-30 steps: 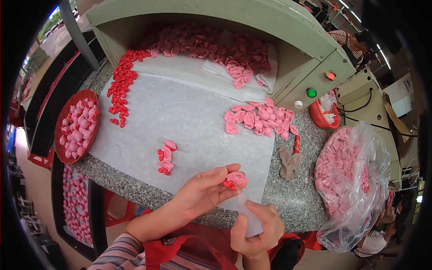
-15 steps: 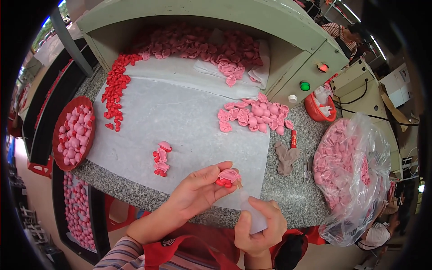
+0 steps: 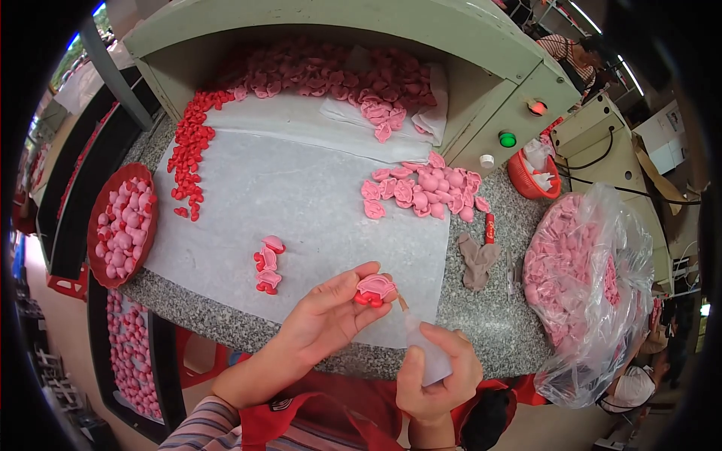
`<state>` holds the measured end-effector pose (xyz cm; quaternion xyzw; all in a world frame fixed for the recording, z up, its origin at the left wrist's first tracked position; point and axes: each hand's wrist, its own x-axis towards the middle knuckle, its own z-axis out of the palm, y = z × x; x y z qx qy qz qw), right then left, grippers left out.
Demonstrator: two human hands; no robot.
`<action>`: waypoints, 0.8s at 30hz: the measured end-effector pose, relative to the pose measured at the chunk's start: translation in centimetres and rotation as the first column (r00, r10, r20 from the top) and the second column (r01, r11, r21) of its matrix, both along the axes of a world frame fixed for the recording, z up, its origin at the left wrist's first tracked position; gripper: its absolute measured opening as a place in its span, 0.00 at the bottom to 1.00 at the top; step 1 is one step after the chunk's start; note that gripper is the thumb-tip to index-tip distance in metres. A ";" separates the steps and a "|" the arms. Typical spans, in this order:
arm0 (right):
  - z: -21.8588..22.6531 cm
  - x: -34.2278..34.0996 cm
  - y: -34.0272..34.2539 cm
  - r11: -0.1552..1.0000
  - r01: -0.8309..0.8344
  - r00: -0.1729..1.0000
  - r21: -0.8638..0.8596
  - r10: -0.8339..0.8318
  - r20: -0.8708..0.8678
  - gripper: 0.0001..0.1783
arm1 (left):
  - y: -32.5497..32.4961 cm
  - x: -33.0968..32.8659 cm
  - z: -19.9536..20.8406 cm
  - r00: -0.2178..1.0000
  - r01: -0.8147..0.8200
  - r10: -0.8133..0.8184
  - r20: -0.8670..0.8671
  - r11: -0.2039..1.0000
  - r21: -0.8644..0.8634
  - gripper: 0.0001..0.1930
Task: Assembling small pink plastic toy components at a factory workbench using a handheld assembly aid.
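**Hands glue a pink piece at the near desk edge**

The left hand (image 3: 327,319) grasps a small pink piece with a red base (image 3: 374,289) between the thumb and the fingers. It holds the piece above the front part of the white sheet (image 3: 301,188), close to the near edge of the granite desk (image 3: 496,331). The right hand (image 3: 436,372) is clenched around a small translucent squeeze bottle (image 3: 427,349), and the bottle tip points to 11 o'clock and comes just beside the piece.

At 9 o'clock from the held piece, a little group of finished pink and red pieces (image 3: 267,263) lies on the sheet. Between this group and the pile of pink shapes (image 3: 421,188) at 1 o'clock, the sheet is bare and gives wide room. A line of red small parts (image 3: 189,158) runs along the left edge of the sheet. A red tray (image 3: 120,225) with pink pieces hangs over the left desk edge. At 3 o'clock a clear plastic bag (image 3: 594,278) of pink pieces stands at the right edge, and a brown glove (image 3: 477,259) lies between.
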<state>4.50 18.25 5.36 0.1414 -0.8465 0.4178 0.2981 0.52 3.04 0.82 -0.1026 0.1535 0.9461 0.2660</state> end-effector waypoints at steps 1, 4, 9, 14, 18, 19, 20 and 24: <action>0.0 0.1 -0.1 1.000 0.019 0.999 -0.012 -0.019 0.028 0.12 | 0.0 0.0 -0.1 1.000 -0.005 0.005 0.004 1.000 0.006 0.18; -0.3 0.1 -0.1 0.999 0.033 0.999 -0.028 -0.032 0.014 0.12 | 0.0 0.0 0.0 1.000 -0.008 0.007 0.021 1.000 0.025 0.18; -0.1 0.4 -0.1 0.999 0.038 0.999 -0.031 -0.037 0.026 0.13 | -0.1 -0.1 0.0 1.000 -0.008 0.007 0.026 1.000 0.028 0.19; -0.2 0.3 -0.2 0.999 0.029 0.999 -0.026 -0.029 0.020 0.13 | -0.1 -0.1 0.1 0.999 -0.023 0.022 0.039 0.999 0.025 0.19; -0.3 0.1 -0.2 0.999 0.033 0.999 -0.003 -0.033 0.008 0.13 | 0.0 -0.1 0.2 0.999 -0.032 0.031 0.039 0.999 0.030 0.19; -0.4 0.1 -0.3 0.999 0.035 0.999 -0.004 -0.035 -0.001 0.13 | -0.1 0.0 0.2 0.999 -0.032 0.031 0.037 0.999 0.029 0.19; -0.3 0.1 -0.3 0.999 0.034 0.999 -0.004 -0.034 -0.001 0.13 | -0.1 0.0 0.2 0.999 -0.031 0.030 0.035 0.999 0.028 0.19; -0.4 0.2 -0.4 0.999 0.037 0.999 -0.018 -0.036 0.020 0.13 | 0.0 0.0 0.1 0.998 -0.038 0.037 0.043 0.999 0.018 0.19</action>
